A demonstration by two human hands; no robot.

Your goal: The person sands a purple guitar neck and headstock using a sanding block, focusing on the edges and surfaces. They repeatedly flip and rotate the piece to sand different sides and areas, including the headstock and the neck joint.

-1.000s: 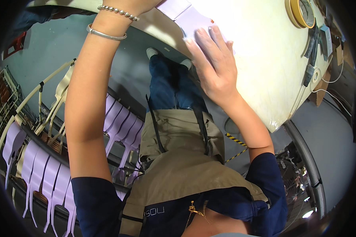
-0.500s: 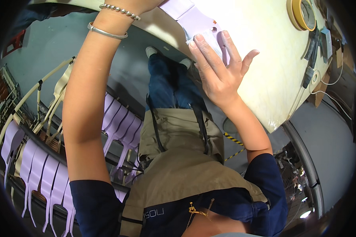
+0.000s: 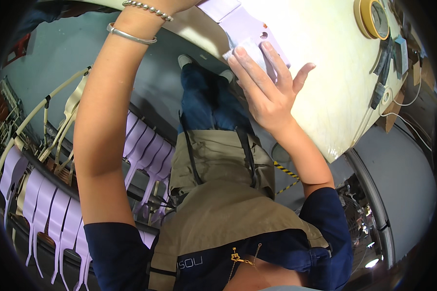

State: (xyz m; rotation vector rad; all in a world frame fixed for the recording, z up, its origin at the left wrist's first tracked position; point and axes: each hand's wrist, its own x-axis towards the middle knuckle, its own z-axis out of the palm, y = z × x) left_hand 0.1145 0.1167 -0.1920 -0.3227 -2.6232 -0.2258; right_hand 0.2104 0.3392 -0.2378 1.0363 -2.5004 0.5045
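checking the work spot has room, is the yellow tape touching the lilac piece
Apart: the head view shows a wide stretch of pale tabletop between the yellow tape and the lilac piece.

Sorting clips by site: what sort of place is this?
Likely a workshop or small factory: rows of matching lilac parts on a rack, a worktable with yellow tape, and a brown apron.

The flat piece (image 3: 248, 23) is pale lilac with an orange-red spot (image 3: 265, 26), the pad (image 3: 253, 47) white, the tabletop (image 3: 335, 92) cream, the tape rolls (image 3: 362, 22) yellow, the apron (image 3: 228, 203) khaki-brown, the floor tape (image 3: 285, 169) striped yellow and black.
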